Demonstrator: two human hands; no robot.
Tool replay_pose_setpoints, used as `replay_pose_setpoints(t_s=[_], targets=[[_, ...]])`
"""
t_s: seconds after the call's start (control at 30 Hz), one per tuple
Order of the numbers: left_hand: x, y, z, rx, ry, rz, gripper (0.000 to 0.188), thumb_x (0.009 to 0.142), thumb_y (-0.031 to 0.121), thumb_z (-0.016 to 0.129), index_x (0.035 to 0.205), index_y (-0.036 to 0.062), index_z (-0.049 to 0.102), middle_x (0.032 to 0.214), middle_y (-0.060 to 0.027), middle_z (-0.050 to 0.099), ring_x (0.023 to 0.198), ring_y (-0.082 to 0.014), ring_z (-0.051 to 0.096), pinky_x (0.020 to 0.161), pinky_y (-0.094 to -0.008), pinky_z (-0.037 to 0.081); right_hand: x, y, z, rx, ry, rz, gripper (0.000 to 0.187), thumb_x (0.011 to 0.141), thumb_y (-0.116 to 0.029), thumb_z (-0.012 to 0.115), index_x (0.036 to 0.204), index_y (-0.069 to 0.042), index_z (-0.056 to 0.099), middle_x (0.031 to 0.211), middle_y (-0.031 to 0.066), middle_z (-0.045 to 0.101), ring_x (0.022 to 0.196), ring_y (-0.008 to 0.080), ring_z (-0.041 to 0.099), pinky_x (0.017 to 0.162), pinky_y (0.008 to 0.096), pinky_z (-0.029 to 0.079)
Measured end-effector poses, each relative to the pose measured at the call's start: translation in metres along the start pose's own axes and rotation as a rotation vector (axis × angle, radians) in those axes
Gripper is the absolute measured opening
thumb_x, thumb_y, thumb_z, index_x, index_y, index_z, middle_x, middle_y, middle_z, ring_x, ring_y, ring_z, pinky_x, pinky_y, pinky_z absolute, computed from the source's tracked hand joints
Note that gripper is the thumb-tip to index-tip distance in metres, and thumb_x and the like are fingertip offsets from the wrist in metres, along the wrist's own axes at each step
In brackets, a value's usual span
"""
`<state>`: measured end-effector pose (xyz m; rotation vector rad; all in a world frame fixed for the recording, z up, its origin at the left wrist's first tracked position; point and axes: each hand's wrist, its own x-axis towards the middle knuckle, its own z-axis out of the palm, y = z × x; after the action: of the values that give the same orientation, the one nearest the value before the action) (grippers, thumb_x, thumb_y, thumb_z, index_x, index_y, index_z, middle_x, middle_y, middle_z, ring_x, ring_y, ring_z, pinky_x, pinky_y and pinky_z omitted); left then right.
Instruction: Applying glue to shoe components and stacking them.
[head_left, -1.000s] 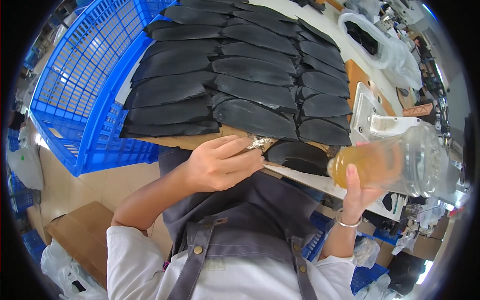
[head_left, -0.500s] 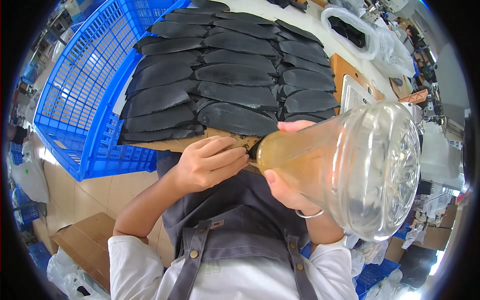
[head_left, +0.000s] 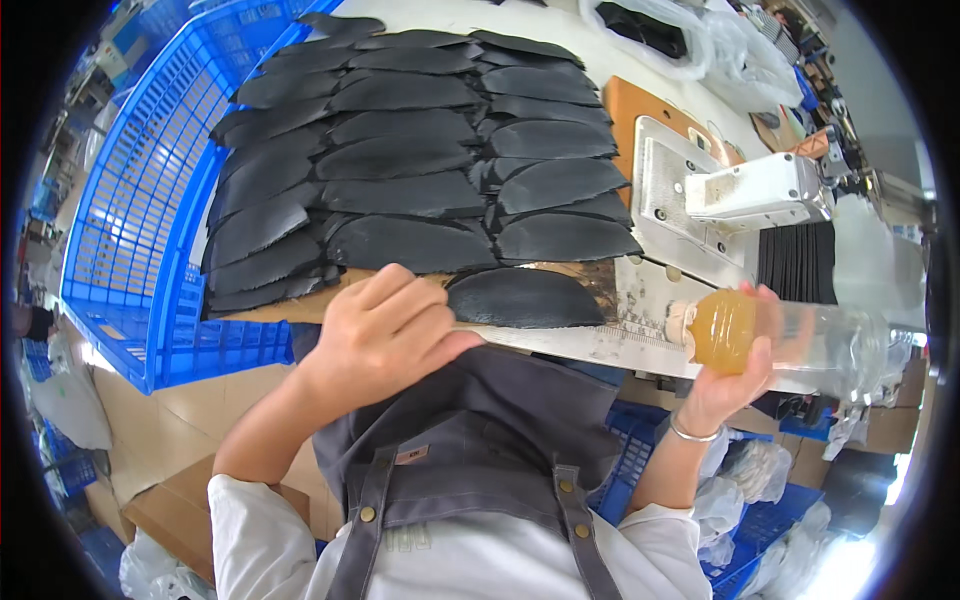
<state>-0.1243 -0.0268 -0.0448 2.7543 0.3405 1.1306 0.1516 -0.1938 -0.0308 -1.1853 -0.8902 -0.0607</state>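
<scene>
A black half-oval sheet piece (head_left: 525, 298) lies flat along the table's front edge, its surface slightly glossy. My left hand (head_left: 385, 325) is closed at its left end, fingers curled and thumb stretched along the table edge. The fingertips are partly hidden. To the right, my right hand (head_left: 738, 365) grips a clear bottle (head_left: 825, 345) by its neck. The bottle lies nearly sideways, mouth to the left, with amber liquid gathered in the neck. A pale, crusted tip (head_left: 681, 322) covers its mouth, apart from the black piece.
Overlapping rows of similar black pieces (head_left: 400, 140) cover the table behind my hands. A blue crate (head_left: 165, 215) stands at the left. A white machine arm (head_left: 750, 190) sits on a metal plate at the right. A ruler strip (head_left: 635, 340) runs along the front edge.
The bottle has gone from close in front of the camera to farther right, over the table's front edge. The black half-oval piece now shows uncovered beside my left hand. The view has shifted.
</scene>
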Motion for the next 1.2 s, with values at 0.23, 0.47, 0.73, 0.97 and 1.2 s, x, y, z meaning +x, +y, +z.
replay_pose_setpoints(t_s=[0.23, 0.47, 0.73, 0.97, 1.2], targets=[[0.056, 0.028, 0.033, -0.210, -0.321, -0.065, 0.036, 0.060, 0.020, 0.077, 0.082, 0.0076, 0.051, 0.083, -0.0032, 0.046, 0.078, -0.0195, 0.049, 0.058, -0.0303, 0.045, -0.013, 0.044, -0.003, 0.830, 0.234, 0.678, 0.052, 0.089, -0.037, 0.049, 0.131, -0.007, 0.041, 0.122, 0.0180, 0.051, 0.117, 0.0341, 0.048, 0.100, 0.0499, 0.038], [0.071, 0.021, 0.037, -0.235, -0.435, -0.146, 0.030, 0.066, 0.017, 0.076, 0.082, 0.0080, 0.052, 0.084, -0.0038, 0.049, 0.080, -0.0230, 0.051, 0.064, -0.0342, 0.046, -0.012, 0.044, -0.005, 0.821, 0.156, 0.665, 0.056, 0.090, -0.039, 0.049, 0.135, -0.008, 0.038, 0.122, 0.0170, 0.051, 0.117, 0.0339, 0.048, 0.101, 0.0494, 0.037], [0.069, 0.021, 0.042, -0.282, -0.397, -0.169, 0.014, 0.071, 0.008, 0.069, 0.072, 0.0059, 0.055, 0.074, -0.0050, 0.050, 0.072, -0.0224, 0.052, 0.060, -0.0335, 0.045, -0.011, 0.041, -0.003, 0.804, 0.124, 0.663, 0.059, 0.090, -0.038, 0.048, 0.138, -0.009, 0.034, 0.121, 0.0158, 0.049, 0.116, 0.0327, 0.048, 0.101, 0.0491, 0.037], [0.055, 0.017, 0.018, -0.431, -0.224, -0.559, 0.010, 0.073, 0.004, 0.068, 0.075, 0.0047, 0.058, 0.070, -0.0039, 0.053, 0.057, -0.0156, 0.047, 0.054, -0.0291, 0.041, -0.023, 0.027, 0.017, 1.154, -0.261, 0.680, 0.091, 0.080, -0.044, 0.062, 0.147, -0.011, 0.008, 0.116, 0.0126, 0.046, 0.106, 0.0281, 0.052, 0.099, 0.0564, 0.036], [0.034, -0.006, -0.055, -0.450, 0.432, -0.770, 0.008, 0.082, 0.000, 0.065, 0.079, 0.0036, 0.059, 0.072, 0.0063, 0.050, 0.062, 0.0008, 0.041, 0.054, -0.0145, 0.031, -0.028, 0.027, 0.022, 0.943, -0.199, 0.682, 0.092, 0.076, -0.040, 0.065, 0.146, -0.012, 0.011, 0.111, 0.0135, 0.048, 0.102, 0.0306, 0.056, 0.093, 0.0505, 0.045]])
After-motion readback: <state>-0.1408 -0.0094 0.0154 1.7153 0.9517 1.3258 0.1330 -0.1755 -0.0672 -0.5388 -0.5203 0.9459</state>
